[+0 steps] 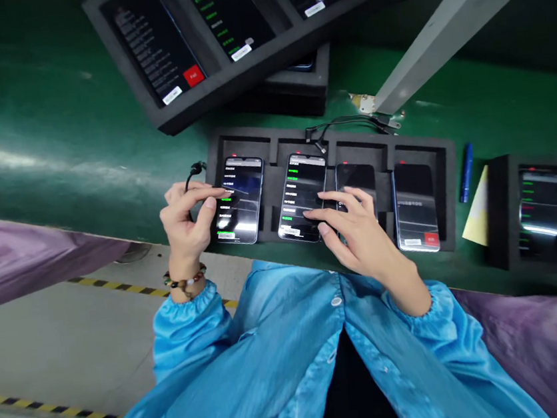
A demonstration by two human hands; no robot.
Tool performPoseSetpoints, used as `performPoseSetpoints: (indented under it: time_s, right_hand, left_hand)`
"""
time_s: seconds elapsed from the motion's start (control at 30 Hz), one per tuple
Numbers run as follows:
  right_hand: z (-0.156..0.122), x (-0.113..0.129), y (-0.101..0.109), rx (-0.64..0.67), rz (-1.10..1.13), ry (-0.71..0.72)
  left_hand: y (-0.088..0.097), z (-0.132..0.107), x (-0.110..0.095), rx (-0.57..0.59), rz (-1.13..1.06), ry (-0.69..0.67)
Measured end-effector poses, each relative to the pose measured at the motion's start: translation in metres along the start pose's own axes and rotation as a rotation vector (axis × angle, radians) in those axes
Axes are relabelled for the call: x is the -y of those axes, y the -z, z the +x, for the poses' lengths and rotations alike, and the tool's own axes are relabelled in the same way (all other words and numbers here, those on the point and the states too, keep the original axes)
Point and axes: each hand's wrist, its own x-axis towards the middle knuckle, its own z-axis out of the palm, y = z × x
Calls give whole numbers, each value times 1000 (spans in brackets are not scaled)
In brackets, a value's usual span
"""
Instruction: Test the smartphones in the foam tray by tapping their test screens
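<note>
Two phones in the foam tray [433, 151]: left hand [187, 223] grips one [240, 200], right hand [356, 230] spreads open on another [302, 196].

left hand [189, 216] curled, right hand [356, 227] fingers spread

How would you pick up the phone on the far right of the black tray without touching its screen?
Probably by its two long edges, coming from above. That phone lies flat, screen up, in the rightmost slot of the foam tray. No hand covers it: the right hand rests on the phones beside it.
</note>
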Motion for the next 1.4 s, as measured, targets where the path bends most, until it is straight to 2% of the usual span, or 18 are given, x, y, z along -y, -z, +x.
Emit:
performPoseSetpoints:
  time_s: [0.2,0.47,0.8,1.13,1.4]
  right_hand:
    - [2,6,0,51,57,82]
    - [16,-2,-8,-97,-47,-69]
    - [12,-7,-3,-113,-62,-70]
    - [4,-9,1,-132,-65,-59]
    - [1,-13,4,-154,-73,-67]
  left_hand:
    - [1,-1,4,15,-30,-21]
    - [-1,1,4,22,-30,-7]
    - [11,-6,8,-14,-45,54]
    - [15,-5,5,146,5,-11]
    - [16,-1,4,172,70,-5]
